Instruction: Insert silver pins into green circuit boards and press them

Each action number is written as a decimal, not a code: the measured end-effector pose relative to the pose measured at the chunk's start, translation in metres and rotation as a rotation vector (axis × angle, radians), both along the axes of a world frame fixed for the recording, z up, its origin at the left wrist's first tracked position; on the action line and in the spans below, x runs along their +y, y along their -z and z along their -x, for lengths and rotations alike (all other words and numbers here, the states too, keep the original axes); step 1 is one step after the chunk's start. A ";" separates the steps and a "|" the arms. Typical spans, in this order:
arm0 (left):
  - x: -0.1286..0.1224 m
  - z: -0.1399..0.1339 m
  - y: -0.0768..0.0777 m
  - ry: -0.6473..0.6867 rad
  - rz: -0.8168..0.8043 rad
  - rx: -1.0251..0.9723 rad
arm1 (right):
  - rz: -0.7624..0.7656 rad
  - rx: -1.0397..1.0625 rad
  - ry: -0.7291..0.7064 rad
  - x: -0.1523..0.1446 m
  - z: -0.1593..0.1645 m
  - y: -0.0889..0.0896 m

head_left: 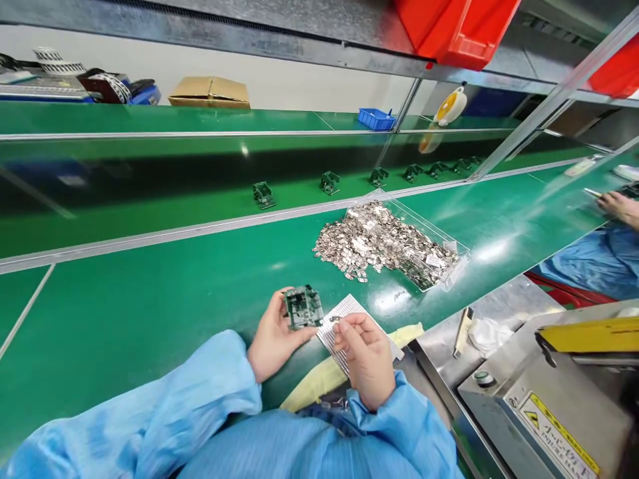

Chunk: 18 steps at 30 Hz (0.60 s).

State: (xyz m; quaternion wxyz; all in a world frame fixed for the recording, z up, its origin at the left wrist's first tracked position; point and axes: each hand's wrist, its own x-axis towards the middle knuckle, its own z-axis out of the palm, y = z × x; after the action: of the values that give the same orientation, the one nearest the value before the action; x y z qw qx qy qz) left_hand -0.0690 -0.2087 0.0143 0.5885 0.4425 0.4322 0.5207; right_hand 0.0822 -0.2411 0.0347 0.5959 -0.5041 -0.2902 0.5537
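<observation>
My left hand (pixel 281 338) grips a green circuit board assembly (pixel 303 307) by its left and lower edges, above the green bench top. Just to its right, my right hand (pixel 364 351) pinches a small metal piece (pixel 335 319) between thumb and fingertips, a short gap from the board. Under the right hand lies a white ridged sheet (pixel 352 305), partly covered by the hand. Beyond both hands, a heap of small shiny metal pieces (pixel 344 243) spills out of a clear plastic tray (pixel 452 269) tipped on the bench.
Several similar board assemblies (pixel 263 195) stand in a row on the green conveyor (pixel 210 213) behind a metal rail. At right are a steel machine (pixel 544 392) with a warning label and a co-worker's hand (pixel 619 205). Red bins (pixel 459 33) sit on the overhead shelf.
</observation>
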 end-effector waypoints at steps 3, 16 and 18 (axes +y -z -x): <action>-0.013 -0.012 -0.003 0.106 0.008 -0.093 | -0.038 -0.155 -0.008 -0.009 -0.003 0.004; -0.020 -0.007 0.002 0.263 -0.021 -0.133 | -0.169 -0.520 -0.023 -0.017 0.008 0.014; -0.020 -0.007 0.004 0.285 -0.028 -0.153 | -0.165 -0.515 -0.012 -0.017 0.010 0.014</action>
State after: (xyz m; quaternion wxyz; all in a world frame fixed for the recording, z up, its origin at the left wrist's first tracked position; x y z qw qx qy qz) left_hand -0.0621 -0.2289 0.0105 0.6812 0.4666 0.3118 0.4702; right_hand 0.0718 -0.2582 0.0203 0.5383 -0.5763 -0.4795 0.3850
